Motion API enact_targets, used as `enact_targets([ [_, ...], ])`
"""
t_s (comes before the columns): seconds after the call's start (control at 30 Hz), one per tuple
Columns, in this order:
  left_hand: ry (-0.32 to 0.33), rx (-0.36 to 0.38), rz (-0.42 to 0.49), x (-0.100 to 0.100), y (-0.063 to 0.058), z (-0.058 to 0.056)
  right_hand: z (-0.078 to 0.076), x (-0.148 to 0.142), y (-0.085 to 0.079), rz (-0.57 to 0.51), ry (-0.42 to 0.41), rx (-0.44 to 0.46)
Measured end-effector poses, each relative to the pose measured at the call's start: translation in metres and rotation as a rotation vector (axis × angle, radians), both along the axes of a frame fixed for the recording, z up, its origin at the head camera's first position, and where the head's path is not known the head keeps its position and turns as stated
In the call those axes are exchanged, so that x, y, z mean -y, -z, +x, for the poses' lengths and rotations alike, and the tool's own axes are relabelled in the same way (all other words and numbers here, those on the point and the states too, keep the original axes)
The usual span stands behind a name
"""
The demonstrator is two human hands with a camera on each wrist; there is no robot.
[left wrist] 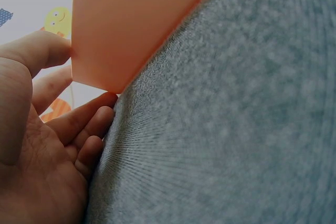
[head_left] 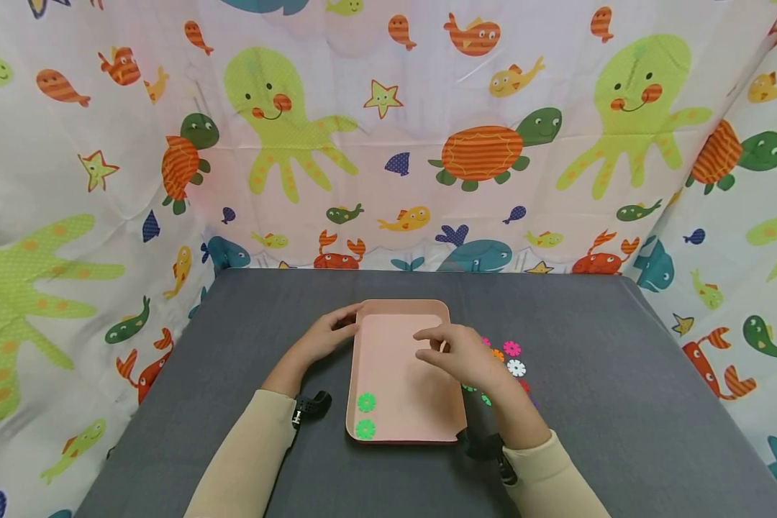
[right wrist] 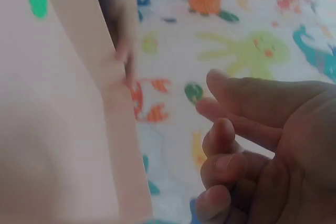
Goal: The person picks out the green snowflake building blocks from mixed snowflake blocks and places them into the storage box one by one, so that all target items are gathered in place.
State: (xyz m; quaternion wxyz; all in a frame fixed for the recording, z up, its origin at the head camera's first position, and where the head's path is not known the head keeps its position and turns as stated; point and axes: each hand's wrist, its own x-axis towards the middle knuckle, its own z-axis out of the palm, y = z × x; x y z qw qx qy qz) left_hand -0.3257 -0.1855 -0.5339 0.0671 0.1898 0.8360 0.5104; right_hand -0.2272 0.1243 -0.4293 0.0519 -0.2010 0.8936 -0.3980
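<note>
A shallow pink tray lies on the grey cloth, with two green flower-shaped pieces at its near left corner. My left hand touches the tray's left edge near the far corner; in the left wrist view its fingertips meet the pink side. Over the tray's right half hovers my right hand, its fingers loosely bent and nothing visible between them. Several more flower-shaped pieces, among them a pink one and a white one, lie right of the tray, partly hidden by my right forearm.
Grey cloth covers the table. A curtain printed with sea animals hangs behind it and along both sides. Black straps with small cameras sit on both wrists, the right one beside the tray's near right corner.
</note>
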Motion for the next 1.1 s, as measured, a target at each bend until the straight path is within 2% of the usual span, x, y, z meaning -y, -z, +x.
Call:
enact_targets([
  [0.23, 0.012, 0.008, 0.006, 0.000, -0.004, 0.002, -0.016, -0.039, 0.003, 0.001, 0.072, 0.060],
  [0.33, 0.006, 0.005, 0.010, -0.001, -0.004, 0.001, -0.025, -0.056, 0.012, 0.032, 0.104, 0.093],
  [0.37, 0.001, 0.004, 0.013, 0.000, 0.000, -0.001, -0.027, -0.062, 0.015, 0.041, 0.111, 0.108],
  [0.47, 0.009, 0.001, 0.017, -0.001, 0.000, 0.000, -0.034, -0.075, 0.026, 0.068, 0.121, 0.143],
  [0.63, 0.020, 0.014, 0.007, -0.004, -0.012, 0.006, -0.039, -0.086, 0.043, 0.114, 0.120, 0.227],
  [0.77, 0.026, 0.018, -0.007, -0.005, -0.018, 0.008, -0.041, -0.089, 0.051, 0.184, 0.120, 0.236],
  [0.97, 0.010, -0.001, -0.006, -0.003, -0.005, 0.002, -0.043, -0.090, 0.056, 0.243, 0.161, 0.224],
  [1.1, 0.005, -0.001, 0.008, -0.001, 0.000, 0.000, -0.042, -0.091, 0.056, 0.239, 0.175, 0.196],
])
